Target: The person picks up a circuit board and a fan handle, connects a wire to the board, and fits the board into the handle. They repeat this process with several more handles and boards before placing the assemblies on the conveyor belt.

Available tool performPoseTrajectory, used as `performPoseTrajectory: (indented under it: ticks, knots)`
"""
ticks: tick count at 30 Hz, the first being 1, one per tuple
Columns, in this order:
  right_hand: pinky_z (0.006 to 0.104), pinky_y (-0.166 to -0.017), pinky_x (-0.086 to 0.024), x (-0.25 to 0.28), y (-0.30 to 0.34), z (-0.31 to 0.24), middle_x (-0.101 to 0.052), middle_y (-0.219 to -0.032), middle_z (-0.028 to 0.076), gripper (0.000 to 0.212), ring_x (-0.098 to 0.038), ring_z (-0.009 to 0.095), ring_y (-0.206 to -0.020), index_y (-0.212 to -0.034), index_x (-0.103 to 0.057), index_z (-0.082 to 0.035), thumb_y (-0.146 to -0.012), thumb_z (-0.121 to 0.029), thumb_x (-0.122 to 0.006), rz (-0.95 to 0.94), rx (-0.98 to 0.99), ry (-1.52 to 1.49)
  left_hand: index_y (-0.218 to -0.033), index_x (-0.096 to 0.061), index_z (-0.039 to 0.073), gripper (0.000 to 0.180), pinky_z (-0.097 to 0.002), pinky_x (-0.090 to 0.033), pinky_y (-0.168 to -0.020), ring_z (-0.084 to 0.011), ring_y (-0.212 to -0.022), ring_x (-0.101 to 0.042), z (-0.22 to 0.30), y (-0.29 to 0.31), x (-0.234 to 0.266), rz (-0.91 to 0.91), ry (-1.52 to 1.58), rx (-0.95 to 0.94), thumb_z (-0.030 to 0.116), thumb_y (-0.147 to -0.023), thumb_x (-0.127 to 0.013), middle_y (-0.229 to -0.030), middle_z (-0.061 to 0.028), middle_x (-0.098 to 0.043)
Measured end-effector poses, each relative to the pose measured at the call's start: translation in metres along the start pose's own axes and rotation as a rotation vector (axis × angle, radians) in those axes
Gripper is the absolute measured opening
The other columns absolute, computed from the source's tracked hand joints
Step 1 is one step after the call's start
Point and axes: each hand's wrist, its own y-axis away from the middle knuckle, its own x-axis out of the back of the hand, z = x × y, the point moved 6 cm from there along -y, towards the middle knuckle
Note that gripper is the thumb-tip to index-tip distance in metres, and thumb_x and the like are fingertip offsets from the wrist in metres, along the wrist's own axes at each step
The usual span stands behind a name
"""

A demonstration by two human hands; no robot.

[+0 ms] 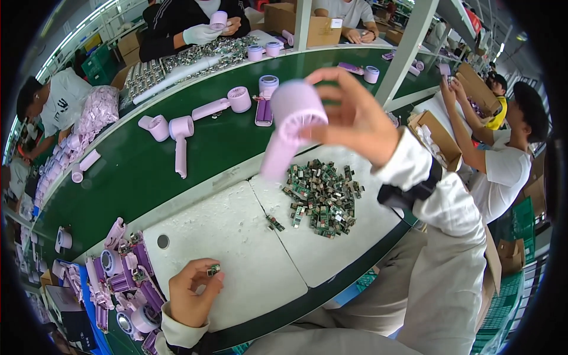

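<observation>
My right hand (370, 127) is raised over the far edge of the white work board (207, 228), its fingers closed around the round head of a lilac handheld fan (299, 109). The fan's handle points down and is slightly blurred. Low at the left, my left hand (192, 293) pinches a small green circuit board (213, 270) between thumb and fingertips. A heap of similar circuit boards (325, 204) lies on the right half of the white surface. A few loose boards (274, 223) sit by the seam, left of the heap.
Several lilac fans (181, 133) lie along the green conveyor belt (142, 180) beyond. Purple fan parts (127, 269) are piled at the left edge. An upright metal post (408, 53) rises at the far right. Co-workers sit across the belt and to both sides.
</observation>
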Motion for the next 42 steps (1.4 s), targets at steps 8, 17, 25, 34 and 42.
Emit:
performPoseTrajectory:
  ticks: [8,17,25,34,42]
  knots:
    - [0.0412,-0.107,-0.045,-0.100,0.076,0.032,-0.050,-0.139,0.009,0.076,-0.055,0.025,-0.124,-0.143,-0.046,-0.013,-0.074,0.009,-0.069,-0.591,-0.050,-0.237,-0.108,-0.066,-0.002,0.023,-0.0285,-0.051,-0.083,-0.0146,-0.087,-0.065,0.032,0.013,-0.005,0.119,-0.052,-0.388,-0.003,-0.086,-0.071,-0.095,-0.0092,-0.069]
    - [0.0334,-0.079,-0.055,-0.135,0.089,0.019,-0.058,-0.122,0.005,0.055,-0.065,0.021,-0.093,-0.126,-0.055,-0.019,-0.074,-0.010,-0.069,-0.509,0.886,1.152,-0.107,-0.067,0.000,0.021,-0.0300,-0.052,-0.081,-0.0157,-0.088,-0.068,0.022,0.019,-0.026,-0.315,-0.205,-0.320,-0.001,-0.086,-0.071,-0.097,-0.0085,-0.071]
    - [0.0292,-0.067,-0.053,-0.157,0.089,0.029,-0.057,-0.113,0.003,0.043,-0.062,0.017,-0.079,-0.118,-0.055,-0.018,-0.077,-0.021,-0.069,-0.485,0.855,1.211,-0.108,-0.069,0.007,0.025,-0.0322,-0.055,-0.078,-0.0260,-0.086,-0.070,0.019,0.034,-0.041,-0.549,-0.345,-0.464,0.004,-0.084,-0.073,-0.098,-0.0104,-0.072]
    - [0.0268,-0.060,-0.052,-0.134,0.116,0.019,-0.058,-0.104,0.006,0.040,-0.062,0.018,-0.076,-0.110,-0.060,-0.011,-0.075,-0.024,-0.074,-0.488,0.461,1.051,-0.105,-0.068,0.007,0.024,-0.0359,-0.055,-0.074,-0.0287,-0.084,-0.068,0.023,0.040,-0.049,-0.565,-0.398,-0.609,0.006,-0.081,-0.074,-0.093,-0.0099,-0.070]
    - [0.0289,-0.054,-0.051,-0.162,0.139,0.015,-0.060,-0.085,0.003,0.027,-0.063,0.017,-0.065,-0.103,-0.063,-0.013,-0.078,-0.021,-0.068,-0.379,0.545,1.028,-0.105,-0.068,0.007,0.023,-0.0365,-0.055,-0.074,-0.0287,-0.081,-0.068,0.024,0.039,-0.059,-0.583,-0.323,-0.596,0.008,-0.082,-0.075,-0.090,-0.0096,-0.070]
